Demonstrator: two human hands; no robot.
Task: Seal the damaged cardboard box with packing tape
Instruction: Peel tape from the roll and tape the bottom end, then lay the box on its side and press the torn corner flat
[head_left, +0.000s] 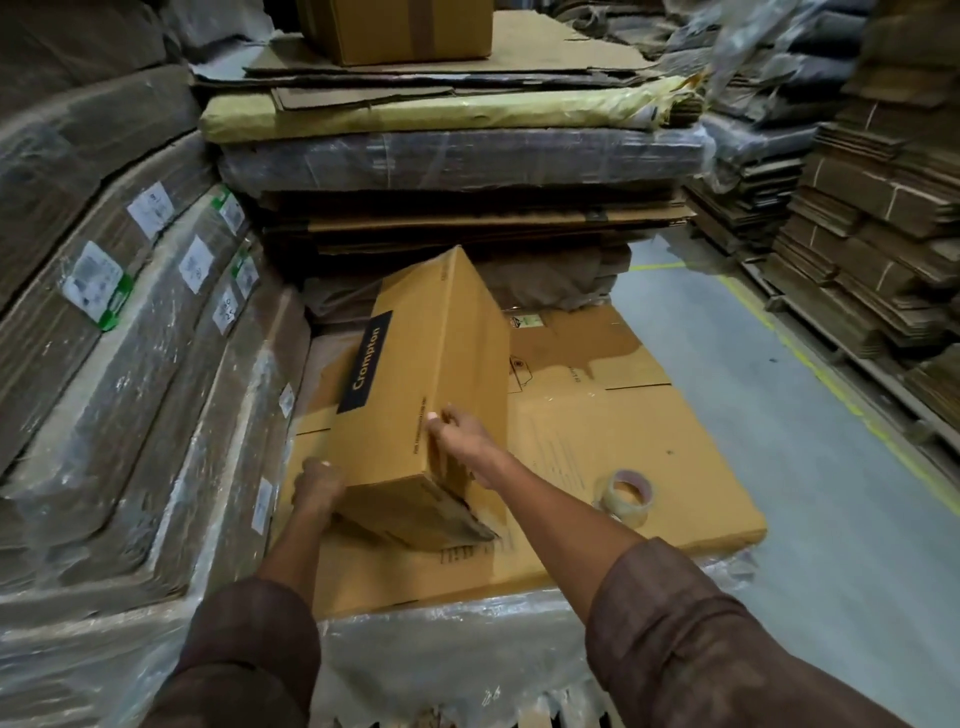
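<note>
On flattened cardboard (649, 441), both hands, left (317, 486) and right (457, 434), grip the tilted box (421, 374); tape roll (626, 496) nearby.

"Crompton" runs in pale letters along a dark strip on the cardboard box (415, 395); other print stays unreadable.

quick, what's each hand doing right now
Left hand: grips the lower near corner of the cardboard box.
Right hand: grips the box's upper near edge.

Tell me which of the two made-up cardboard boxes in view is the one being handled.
The Crompton-labelled box in the foreground, tilted on the flat cardboard sheet, with the left hand and right hand on it. The other box sits untouched atop the far stack.
</note>
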